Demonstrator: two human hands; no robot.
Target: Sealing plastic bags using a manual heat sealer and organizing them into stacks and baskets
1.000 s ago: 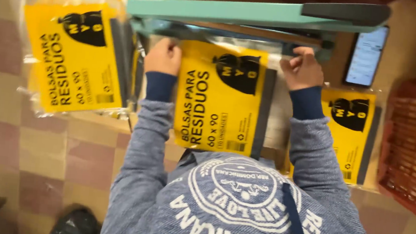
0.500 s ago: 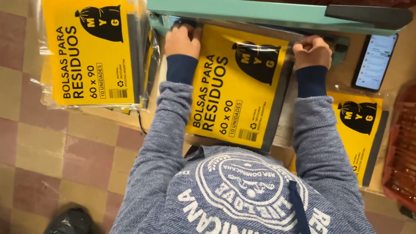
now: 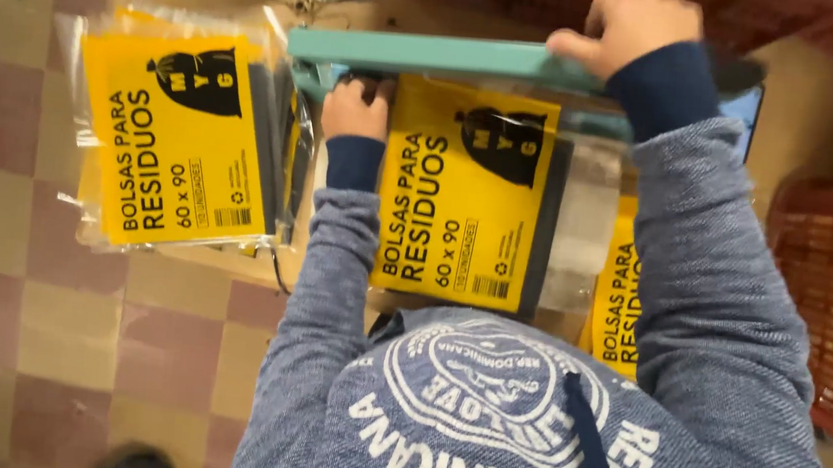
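Observation:
A yellow packet of folded dark bags in clear wrap (image 3: 460,198) lies on the bench, its top edge under the teal arm of a heat sealer (image 3: 432,53). My left hand (image 3: 352,108) pinches the packet's top left corner just below the arm. My right hand (image 3: 625,26) is closed around the right part of the teal arm, gripping it from above. My blue sleeves and sweatshirt hide the packet's lower edge.
A stack of similar yellow packets (image 3: 173,143) lies to the left, overhanging the bench above a checked floor. Another yellow packet (image 3: 616,302) shows under my right arm. A red plastic crate (image 3: 832,301) stands at the right.
My right hand left the packet's top right corner and rose to grip the teal sealer arm. My left hand stays on the packet's corner. The view moved closer.

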